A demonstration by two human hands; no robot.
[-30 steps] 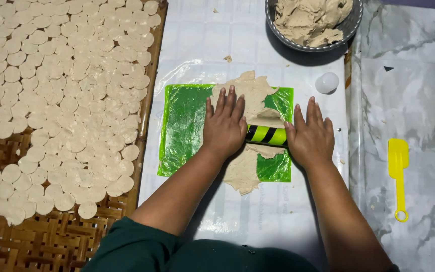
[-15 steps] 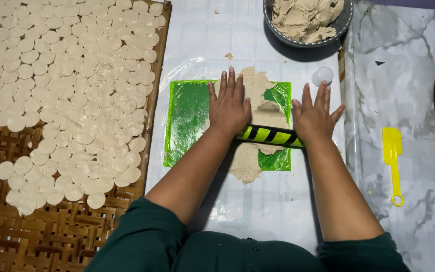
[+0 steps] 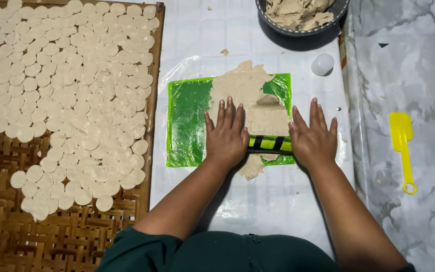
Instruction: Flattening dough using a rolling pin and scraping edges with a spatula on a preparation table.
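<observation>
Dough discs [image 3: 71, 90], pale & round, cover most of a woven bamboo tray [image 3: 6, 236] far left of the green mat [image 3: 187, 121]. Mat lies flat on the white-covered worktop [image 3: 278, 201], w/ clear film over it. Flattened beige dough sheet [image 3: 250, 95] spreads across mat's middle & right part, spilling past its top & bottom edges. Left hand [image 3: 226, 133] rests palm-down on the dough at mat centre, fingers spread flat, not gripping. Green-and-black striped roller [image 3: 270, 143] lies across mat's lower right, btwn both hands. Right hand [image 3: 312, 135] presses flat at mat's right edge, fingers apart, on roller's end. Up-right of mat: small white round cap [image 3: 322, 64], then metal bowl [image 3: 273, 20] holding more dough. Well right of mat, yellow plastic scraper [image 3: 403, 146] on marble-pattern sheet [image 3: 409, 75].
</observation>
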